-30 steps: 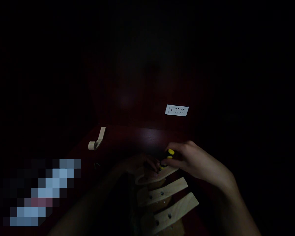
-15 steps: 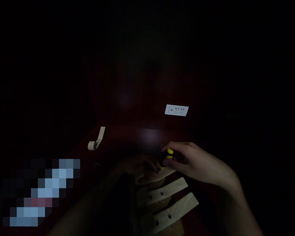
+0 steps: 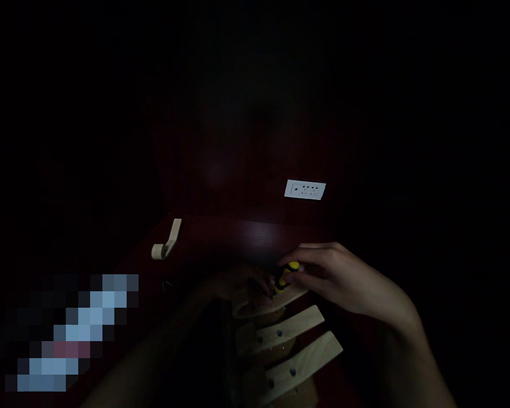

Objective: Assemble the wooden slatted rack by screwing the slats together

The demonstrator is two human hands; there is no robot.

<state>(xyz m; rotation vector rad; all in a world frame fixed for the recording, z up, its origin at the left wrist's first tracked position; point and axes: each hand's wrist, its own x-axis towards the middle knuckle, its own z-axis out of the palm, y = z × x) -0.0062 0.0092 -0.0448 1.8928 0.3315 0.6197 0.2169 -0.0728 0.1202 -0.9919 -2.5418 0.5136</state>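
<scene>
A short yellow and black screwdriver (image 3: pixel 285 276) is gripped at its handle by my right hand (image 3: pixel 329 273), thumb and fingers closed round it. Its lower end points down at the farthest of three pale wooden pieces (image 3: pixel 289 296). My left hand (image 3: pixel 250 279), in deep shadow, has its fingertips beside the tool's lower end; whatever they pinch is too small and dark to make out. Nearer to me lie two more wooden pieces, a middle one (image 3: pixel 295 330) and a near one (image 3: pixel 310 362), each with two dark holes, on a brownish wooden base (image 3: pixel 304 394).
A loose curved wooden piece (image 3: pixel 174 233) lies at the back left of the dark red table (image 3: pixel 221 226). Small thin bits (image 3: pixel 166 285) lie in front of it. A white socket plate (image 3: pixel 305 190) is on the panel behind. A pixelated patch covers the lower left.
My right hand's fingers have shifted on the handle, and more of its yellow and black body shows. My left hand has hardly moved.
</scene>
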